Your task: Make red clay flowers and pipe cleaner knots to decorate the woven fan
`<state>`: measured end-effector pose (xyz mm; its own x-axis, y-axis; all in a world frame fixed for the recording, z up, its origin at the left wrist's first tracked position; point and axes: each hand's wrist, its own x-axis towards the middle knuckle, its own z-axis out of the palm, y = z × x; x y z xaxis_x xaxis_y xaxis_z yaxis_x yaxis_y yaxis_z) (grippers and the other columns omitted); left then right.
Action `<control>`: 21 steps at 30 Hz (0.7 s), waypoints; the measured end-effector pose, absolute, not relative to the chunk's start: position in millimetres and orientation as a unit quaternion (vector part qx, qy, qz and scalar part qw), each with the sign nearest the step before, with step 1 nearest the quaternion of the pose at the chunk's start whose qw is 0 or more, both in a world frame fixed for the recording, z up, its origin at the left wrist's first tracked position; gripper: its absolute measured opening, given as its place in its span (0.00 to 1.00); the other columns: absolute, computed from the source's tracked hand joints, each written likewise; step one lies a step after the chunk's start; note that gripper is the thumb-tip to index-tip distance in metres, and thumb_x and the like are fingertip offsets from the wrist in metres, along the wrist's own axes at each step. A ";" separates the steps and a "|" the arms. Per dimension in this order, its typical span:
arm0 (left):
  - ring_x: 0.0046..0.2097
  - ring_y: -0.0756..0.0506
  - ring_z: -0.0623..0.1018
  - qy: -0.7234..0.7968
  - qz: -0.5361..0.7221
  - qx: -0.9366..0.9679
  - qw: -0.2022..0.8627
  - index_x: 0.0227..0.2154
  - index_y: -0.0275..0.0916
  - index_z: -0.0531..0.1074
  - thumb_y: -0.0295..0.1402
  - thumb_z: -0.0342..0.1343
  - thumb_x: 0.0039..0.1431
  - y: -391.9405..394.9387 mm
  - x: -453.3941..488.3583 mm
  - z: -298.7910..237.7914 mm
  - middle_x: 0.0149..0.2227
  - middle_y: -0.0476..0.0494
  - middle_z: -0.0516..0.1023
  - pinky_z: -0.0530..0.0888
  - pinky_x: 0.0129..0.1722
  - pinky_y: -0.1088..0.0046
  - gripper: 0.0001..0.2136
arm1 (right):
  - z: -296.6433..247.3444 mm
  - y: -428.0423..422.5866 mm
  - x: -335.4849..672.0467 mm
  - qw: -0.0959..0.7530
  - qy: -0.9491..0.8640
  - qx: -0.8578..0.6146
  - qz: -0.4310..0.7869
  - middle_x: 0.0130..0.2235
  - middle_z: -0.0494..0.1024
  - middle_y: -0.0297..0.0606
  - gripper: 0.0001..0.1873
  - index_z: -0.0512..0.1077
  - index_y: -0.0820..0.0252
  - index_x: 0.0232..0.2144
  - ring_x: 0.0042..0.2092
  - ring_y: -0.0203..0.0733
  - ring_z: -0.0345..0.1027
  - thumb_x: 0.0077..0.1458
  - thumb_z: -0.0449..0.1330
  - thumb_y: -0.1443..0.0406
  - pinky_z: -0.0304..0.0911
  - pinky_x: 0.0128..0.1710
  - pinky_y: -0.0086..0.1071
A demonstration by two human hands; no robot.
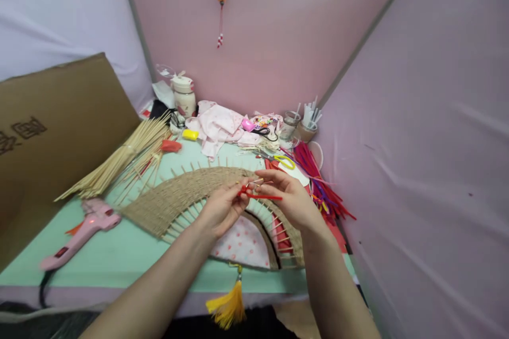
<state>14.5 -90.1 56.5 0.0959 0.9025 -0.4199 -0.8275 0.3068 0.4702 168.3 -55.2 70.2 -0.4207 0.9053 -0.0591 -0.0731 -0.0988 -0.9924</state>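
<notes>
Above a half-round woven fan of twine and thin sticks, my two hands are close together. My left hand is closed, pinching a small red bundle in its fingertips. From there a red pipe cleaner sticks out to the right, below the fingers of my right hand. My right hand's thumb and fingers are bent together around thin, pale-tipped strands beside the bundle, too small to name. Pink-spotted cloth fills the fan's inner part, and a yellow tassel hangs at its lower edge.
A pink glue gun with a lit red light lies left. Behind it are bamboo sticks and a cardboard sheet. Yellow-handled scissors, red and purple pipe cleaners, a bottle and cloth lie toward the back.
</notes>
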 end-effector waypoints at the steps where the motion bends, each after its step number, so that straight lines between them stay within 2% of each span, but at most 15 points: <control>1: 0.25 0.57 0.72 0.335 0.589 0.064 0.733 0.25 0.29 0.78 0.20 0.55 0.59 -99.7 10.8 52.0 0.27 0.43 0.76 0.69 0.22 0.89 0.10 | 65.0 -63.7 163.5 0.375 -0.547 -0.374 0.648 0.39 0.81 0.36 0.18 0.76 0.54 0.42 0.42 0.41 0.76 0.46 0.69 0.62 0.70 0.47 0.38; 4: 0.27 0.56 0.73 0.341 0.607 0.085 0.713 0.26 0.29 0.78 0.24 0.65 0.51 -119.4 0.3 41.6 0.28 0.43 0.77 0.70 0.25 0.87 0.02 | 54.4 -82.2 147.6 0.374 -0.543 -0.369 0.656 0.38 0.82 0.36 0.19 0.76 0.56 0.42 0.41 0.41 0.76 0.44 0.70 0.64 0.70 0.47 0.38; 6: 0.28 0.56 0.73 0.342 0.623 0.097 0.697 0.26 0.29 0.78 0.27 0.70 0.45 -126.3 -4.7 37.5 0.27 0.44 0.77 0.70 0.25 0.87 0.07 | 51.2 -90.4 137.3 0.391 -0.553 -0.376 0.633 0.37 0.82 0.36 0.18 0.76 0.56 0.40 0.39 0.41 0.76 0.44 0.70 0.64 0.71 0.44 0.37; 8: 0.28 0.56 0.72 0.344 0.636 0.108 0.683 0.26 0.29 0.79 0.31 0.72 0.41 -129.6 -8.4 34.6 0.27 0.45 0.77 0.69 0.25 0.87 0.11 | 49.4 -95.7 128.6 0.410 -0.593 -0.397 0.568 0.36 0.81 0.37 0.12 0.78 0.56 0.37 0.38 0.42 0.76 0.46 0.68 0.63 0.71 0.41 0.36; 10: 0.27 0.56 0.71 0.348 0.642 0.116 0.673 0.26 0.29 0.79 0.33 0.73 0.39 -130.3 -12.1 32.1 0.27 0.46 0.77 0.69 0.25 0.86 0.13 | 47.5 -97.6 122.3 0.420 -0.643 -0.424 0.480 0.35 0.81 0.38 0.06 0.79 0.56 0.33 0.37 0.42 0.75 0.50 0.66 0.63 0.70 0.41 0.36; 12: 0.27 0.56 0.71 0.352 0.644 0.118 0.669 0.27 0.30 0.80 0.34 0.73 0.38 -129.6 -16.0 29.0 0.28 0.45 0.78 0.69 0.27 0.85 0.14 | 44.9 -95.5 118.2 0.435 -0.658 -0.452 0.418 0.33 0.81 0.37 0.04 0.80 0.56 0.31 0.36 0.41 0.74 0.52 0.64 0.64 0.69 0.40 0.35; 14: 0.28 0.56 0.72 0.352 0.647 0.113 0.667 0.31 0.31 0.81 0.35 0.73 0.38 -128.2 -19.5 25.5 0.28 0.45 0.78 0.70 0.28 0.84 0.16 | 41.8 -90.0 115.3 0.467 -0.612 -0.473 0.429 0.30 0.80 0.36 0.04 0.80 0.56 0.30 0.33 0.39 0.74 0.50 0.65 0.64 0.70 0.37 0.34; 17: 0.29 0.55 0.73 0.353 0.640 0.106 0.674 0.36 0.34 0.81 0.34 0.72 0.40 -125.5 -20.7 20.4 0.28 0.45 0.79 0.69 0.29 0.84 0.18 | 37.4 -80.0 110.2 0.508 -0.491 -0.479 0.521 0.26 0.79 0.33 0.06 0.79 0.56 0.30 0.28 0.37 0.73 0.46 0.68 0.63 0.70 0.32 0.31; 21: 0.34 0.51 0.77 0.384 0.631 0.136 0.660 0.37 0.37 0.82 0.35 0.71 0.42 -119.6 -15.6 15.1 0.30 0.44 0.81 0.70 0.33 0.79 0.16 | 34.7 -75.9 101.0 0.491 -0.445 -0.474 0.580 0.27 0.80 0.34 0.09 0.79 0.59 0.30 0.27 0.36 0.72 0.45 0.69 0.62 0.70 0.30 0.30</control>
<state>-15.6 -119.6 15.1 -0.0925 0.9375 -0.3353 -0.7283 0.1659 0.6648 101.0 -75.9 34.7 -0.0685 0.9913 -0.1123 -0.1481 -0.1214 -0.9815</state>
